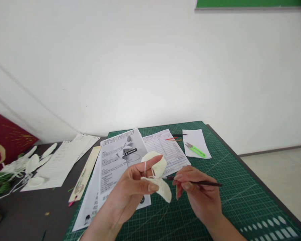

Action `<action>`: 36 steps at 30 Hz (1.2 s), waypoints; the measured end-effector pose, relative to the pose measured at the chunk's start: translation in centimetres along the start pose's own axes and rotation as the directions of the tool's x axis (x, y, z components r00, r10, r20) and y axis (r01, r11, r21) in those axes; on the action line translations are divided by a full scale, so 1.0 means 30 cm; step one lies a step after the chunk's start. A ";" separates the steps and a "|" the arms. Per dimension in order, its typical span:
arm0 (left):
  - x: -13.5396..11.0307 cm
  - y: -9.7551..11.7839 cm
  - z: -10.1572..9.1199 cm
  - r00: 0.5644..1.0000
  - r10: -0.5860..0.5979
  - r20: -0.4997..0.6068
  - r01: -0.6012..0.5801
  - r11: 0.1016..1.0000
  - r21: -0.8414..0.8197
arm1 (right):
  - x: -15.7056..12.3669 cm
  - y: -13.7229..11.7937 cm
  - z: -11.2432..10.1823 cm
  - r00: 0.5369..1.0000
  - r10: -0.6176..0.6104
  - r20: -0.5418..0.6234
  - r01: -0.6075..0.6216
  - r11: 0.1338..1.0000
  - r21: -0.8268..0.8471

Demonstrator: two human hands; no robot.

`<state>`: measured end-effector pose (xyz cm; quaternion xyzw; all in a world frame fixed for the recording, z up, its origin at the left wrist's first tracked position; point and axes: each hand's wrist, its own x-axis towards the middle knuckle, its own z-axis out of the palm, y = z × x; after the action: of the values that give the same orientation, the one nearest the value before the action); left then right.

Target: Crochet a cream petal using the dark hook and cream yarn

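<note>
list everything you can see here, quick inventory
crochet piece: one, cream, pinched in the left hand
hook: one, dark, in the right hand, tip at the crochet piece
cutting mat: one, green, under both hands
printed sheets: several, white, on the mat's left part
snips: one, green handles, on a white slip at the mat's far edge
petals: several, cream, far left on the table
box: one, red, far left
left hand: one, centre
right hand: one, beside it
</note>
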<state>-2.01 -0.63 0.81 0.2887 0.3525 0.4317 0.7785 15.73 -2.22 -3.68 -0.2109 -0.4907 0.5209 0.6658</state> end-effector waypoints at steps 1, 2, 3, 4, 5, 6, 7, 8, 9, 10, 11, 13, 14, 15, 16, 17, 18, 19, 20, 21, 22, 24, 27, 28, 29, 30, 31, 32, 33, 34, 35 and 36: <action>-0.001 0.002 -0.003 1.000 -0.003 0.004 0.003 1.000 0.002 | 0.000 0.001 -0.003 1.000 0.015 -0.006 -0.015 0.999 0.028; -0.002 0.004 -0.006 1.000 -0.004 0.009 0.004 1.000 0.003 | 0.001 0.000 -0.006 1.000 0.027 -0.010 -0.027 0.998 0.049; -0.003 0.007 -0.008 1.000 -0.001 0.015 0.001 1.000 0.003 | 0.003 -0.002 -0.008 0.999 0.037 -0.013 -0.036 0.997 0.065; -0.004 0.009 -0.008 1.000 -0.001 0.022 0.001 1.000 0.007 | 0.006 -0.005 -0.009 0.999 0.043 -0.015 -0.042 0.996 0.078; -0.004 0.011 -0.008 1.000 -0.005 0.028 0.004 1.000 0.011 | 0.008 -0.009 -0.011 0.999 0.049 -0.016 -0.048 0.995 0.089; -0.005 0.014 -0.008 0.999 -0.013 0.036 0.013 1.000 0.015 | 0.011 -0.012 -0.012 0.998 0.054 -0.016 -0.052 0.994 0.099; -0.006 0.015 -0.007 0.999 -0.022 0.044 0.021 1.000 0.019 | 0.015 -0.015 -0.013 0.998 0.058 -0.016 -0.056 0.993 0.106; -0.007 0.017 -0.006 0.998 -0.030 0.048 0.029 0.999 0.021 | 0.017 -0.018 -0.014 0.998 0.061 -0.014 -0.059 0.992 0.109; -0.009 0.018 -0.006 0.998 -0.038 0.051 0.036 0.999 0.023 | 0.020 -0.020 -0.015 0.998 0.062 -0.012 -0.060 0.992 0.108; -0.010 0.019 -0.005 0.998 -0.044 0.054 0.043 0.999 0.026 | 0.022 -0.022 -0.016 0.998 0.061 -0.008 -0.060 0.993 0.105; -0.011 0.019 -0.005 0.997 -0.047 0.054 0.046 0.999 0.029 | 0.023 -0.023 -0.018 0.998 0.056 -0.005 -0.055 0.994 0.099; -0.013 0.020 -0.006 0.997 -0.063 0.053 0.061 0.997 0.044 | 0.023 -0.025 -0.024 0.999 0.044 0.005 -0.045 0.995 0.088; -0.014 0.020 -0.006 0.996 -0.073 0.051 0.071 0.996 0.051 | 0.023 -0.026 -0.027 0.999 0.040 0.016 -0.042 0.996 0.081; -0.014 0.021 -0.006 0.995 -0.081 0.051 0.078 0.995 0.056 | 0.022 -0.028 -0.031 0.999 0.038 0.030 -0.040 0.997 0.073; -0.014 0.022 -0.006 0.995 -0.089 0.052 0.086 0.995 0.059 | 0.021 -0.030 -0.036 0.998 0.037 0.046 -0.040 0.997 0.061; -0.014 0.023 -0.007 0.993 -0.099 0.060 0.096 0.994 0.061 | 0.021 -0.032 -0.041 0.997 0.036 0.062 -0.039 0.998 0.048; -0.014 0.024 -0.007 0.991 -0.113 0.074 0.109 0.992 0.061 | 0.021 -0.035 -0.045 0.996 0.032 0.078 -0.035 0.999 0.033; -0.014 0.025 -0.007 0.988 -0.126 0.091 0.121 0.991 0.061 | 0.021 -0.039 -0.049 0.995 0.024 0.095 -0.026 1.000 0.016; -0.013 0.025 -0.008 0.984 -0.140 0.109 0.133 0.989 0.065 | 0.023 -0.043 -0.054 0.993 0.014 0.114 -0.014 1.000 0.002; -0.013 0.025 -0.009 0.981 -0.150 0.126 0.142 0.987 0.071 | 0.026 -0.047 -0.057 0.991 -0.001 0.135 0.002 1.000 -0.007; -0.012 0.025 -0.010 0.978 -0.157 0.137 0.147 0.986 0.079 | 0.029 -0.052 -0.060 0.987 -0.014 0.158 0.017 1.000 -0.017; -0.011 0.024 -0.012 0.976 -0.155 0.155 0.142 0.986 0.091 | 0.036 -0.062 -0.065 0.980 -0.032 0.197 0.040 0.998 -0.039; -0.010 0.023 -0.014 0.970 -0.173 0.173 0.156 0.982 0.109 | 0.044 -0.074 -0.069 0.975 -0.041 0.219 0.061 0.994 -0.087; -0.010 0.023 -0.015 0.967 -0.185 0.177 0.167 0.979 0.115 | 0.045 -0.077 -0.070 0.975 -0.039 0.218 0.062 0.993 -0.098; -0.011 0.024 -0.015 0.965 -0.193 0.178 0.172 0.977 0.123 | 0.045 -0.077 -0.070 0.977 -0.033 0.212 0.054 0.994 -0.096; -0.012 0.025 -0.015 0.964 -0.196 0.178 0.174 0.976 0.133 | 0.044 -0.076 -0.070 0.979 -0.020 0.203 0.037 0.996 -0.080; -0.013 0.026 -0.016 0.964 -0.197 0.180 0.172 0.974 0.145 | 0.043 -0.074 -0.070 0.981 -0.001 0.195 0.011 0.999 -0.049; -0.015 0.026 -0.017 0.964 -0.194 0.180 0.165 0.973 0.165 | 0.042 -0.069 -0.069 0.983 0.026 0.180 -0.026 1.000 -0.006; -0.018 0.026 -0.018 0.967 -0.186 0.176 0.151 0.969 0.193 | 0.041 -0.064 -0.068 0.986 0.066 0.155 -0.073 0.996 0.041; -0.021 0.026 -0.020 0.969 -0.172 0.175 0.130 0.965 0.229 | 0.042 -0.057 -0.066 0.985 0.120 0.124 -0.131 0.987 0.088; -0.023 0.026 -0.021 0.973 -0.150 0.176 0.096 0.955 0.279 | 0.044 -0.049 -0.063 0.979 0.184 0.084 -0.194 0.972 0.134; -0.025 0.024 -0.021 0.979 -0.105 0.177 0.039 0.939 0.343 | 0.046 -0.041 -0.060 0.965 0.258 0.045 -0.262 0.948 0.181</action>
<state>-3.14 -0.85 1.22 0.4449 0.3548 0.3059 0.7633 17.86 -1.00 -2.88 -0.2055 -0.4151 0.6496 0.6029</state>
